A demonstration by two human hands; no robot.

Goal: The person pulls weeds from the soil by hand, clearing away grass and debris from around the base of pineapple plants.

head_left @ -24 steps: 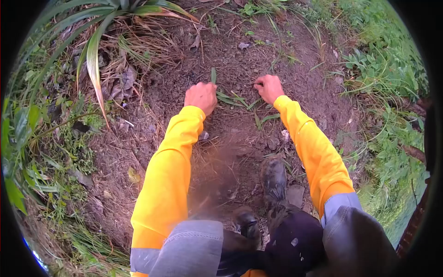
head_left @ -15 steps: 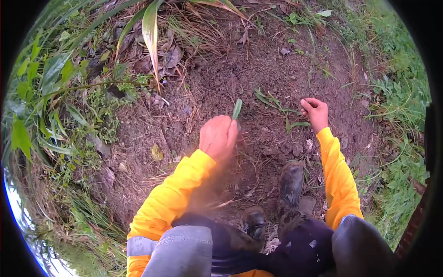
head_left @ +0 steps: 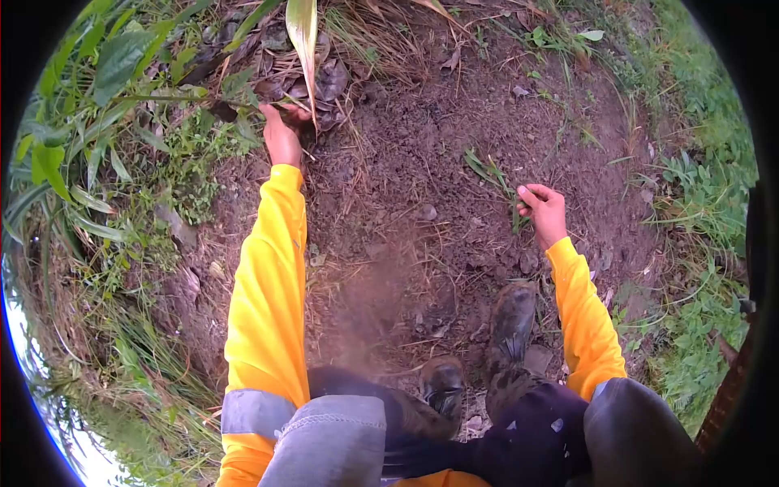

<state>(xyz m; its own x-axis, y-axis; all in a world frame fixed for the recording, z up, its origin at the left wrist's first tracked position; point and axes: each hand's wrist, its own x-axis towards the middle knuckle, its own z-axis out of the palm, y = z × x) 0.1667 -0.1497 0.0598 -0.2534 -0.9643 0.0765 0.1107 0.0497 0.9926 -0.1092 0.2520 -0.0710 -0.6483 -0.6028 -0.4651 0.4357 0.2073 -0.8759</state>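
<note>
My left hand (head_left: 284,140) reaches out to the upper left, beside a thin plant stem (head_left: 166,98) and the drooping, yellowed tip of a long leaf (head_left: 303,40). Its thumb and fingers look spread, though some of the fingertips are hidden among leaves. Over the bare soil on the right, my right hand (head_left: 545,216) has its thumb and fingertips pressed together. Anything in that pinch is too small to make out. Loose green leaf blades (head_left: 484,168) lie on the ground just left of the right hand.
Dry brown leaves (head_left: 331,79) lie under the long-leaved plant. Dense weeds (head_left: 174,187) grow on the left, and more green plants (head_left: 702,174) border the right. Muddy boots (head_left: 513,321) stand on the soil (head_left: 406,154) below my hands.
My left hand has moved up and left to the plant stem, and the green leaf piece it held no longer shows. My right hand has shifted slightly down and left, still pinched.
</note>
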